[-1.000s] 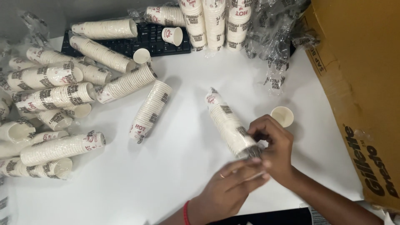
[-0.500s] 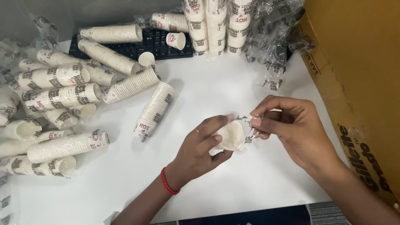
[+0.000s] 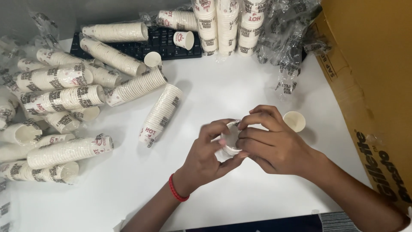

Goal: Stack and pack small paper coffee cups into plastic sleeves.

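White table (image 3: 240, 86), paper-cup stacks (image 3: 161, 112) lying on left, black keyboard (image 3: 146, 45), single cup (image 3: 294, 121), plastic wraps (image 3: 292, 38)

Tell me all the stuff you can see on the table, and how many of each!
paper cup stack: one, white, held between both hands at the table's middle
single cup: one, cream, upright just right of the hands
lying cup stack: one, white with print, left of the hands
heap of cup stacks: many, too jumbled to count, white with print, left side
standing wrapped stacks: about three, white, top middle
loose cups: two, white, on and beside the keyboard
keyboard: one, black, top, partly covered
plastic wrappers: crumpled bunch, clear, top right
cardboard box: one, brown, right edge
table: one, white
red wristband: one, left wrist
left hand: gripping the stack
right hand: gripping the stack
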